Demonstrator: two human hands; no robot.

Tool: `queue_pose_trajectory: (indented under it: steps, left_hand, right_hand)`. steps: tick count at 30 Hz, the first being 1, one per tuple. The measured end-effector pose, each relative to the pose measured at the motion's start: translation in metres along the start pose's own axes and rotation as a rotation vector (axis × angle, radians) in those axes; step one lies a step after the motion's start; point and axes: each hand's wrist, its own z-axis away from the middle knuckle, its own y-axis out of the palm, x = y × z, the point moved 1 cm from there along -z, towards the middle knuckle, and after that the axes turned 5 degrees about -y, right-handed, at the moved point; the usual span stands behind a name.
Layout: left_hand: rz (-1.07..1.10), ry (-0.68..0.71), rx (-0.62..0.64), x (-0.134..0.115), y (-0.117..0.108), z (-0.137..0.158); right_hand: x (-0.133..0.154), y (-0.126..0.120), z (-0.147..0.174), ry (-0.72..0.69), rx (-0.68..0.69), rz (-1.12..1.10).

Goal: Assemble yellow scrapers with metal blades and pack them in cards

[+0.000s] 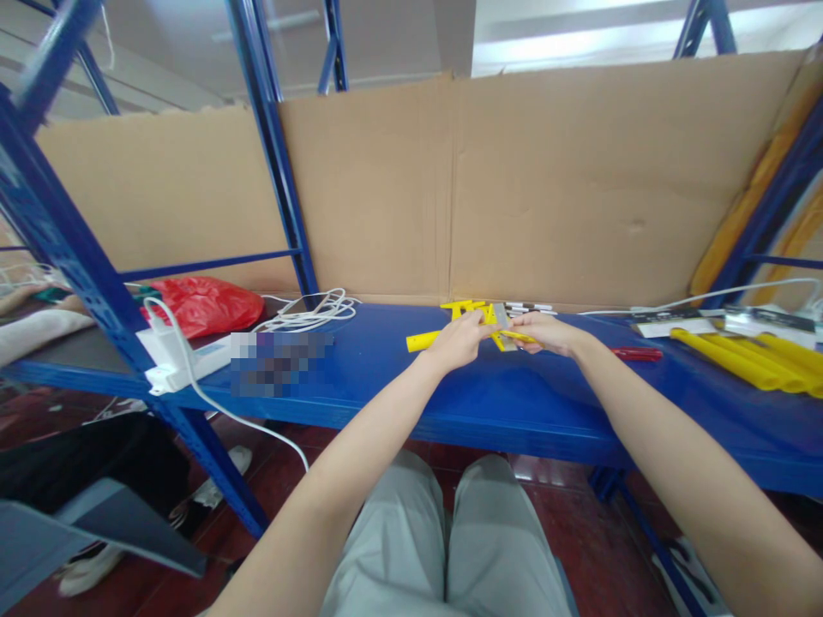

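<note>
Seen from a head-worn camera, two bare arms reach from the bottom of the frame to the centre, over a blue metal shelf board (386,377). The left hand (459,338) is closed around a yellow plastic tube (424,341) that sticks out to the left. The right hand (546,332) pinches a small grey metal plate and yellow plastic fitting (501,324) between its fingertips, touching the tube's end. Both hands meet just above the shelf. More yellow plastic fittings (464,306) lie just behind them. A red-handled screwdriver (636,353) lies right of the hands, and a bundle of long yellow tubes (746,360) rests at far right. At left sit a white power strip (177,360), coiled white cables (312,310) and a red plastic bag (206,304). A brown cardboard sheet (514,180) backs the shelf.
</note>
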Motion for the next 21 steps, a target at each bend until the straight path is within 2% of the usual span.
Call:
queue_pose_trajectory:
  steps: [13, 17, 21]
  left_hand:
    - [0.003, -0.025, 0.08, -0.001, 0.005, -0.002]
    - [0.067, 0.004, 0.148, 0.0, 0.006, -0.003]
    - [0.084, 0.047, 0.248, -0.001, 0.003, -0.001]
  right_hand:
    - [-0.003, -0.005, 0.0, 0.036, 0.035, 0.045]
    - [-0.004, -0.015, 0.004, 0.091, -0.042, 0.011]
    - [-0.006, -0.017, 0.005, 0.1, -0.003, 0.022]
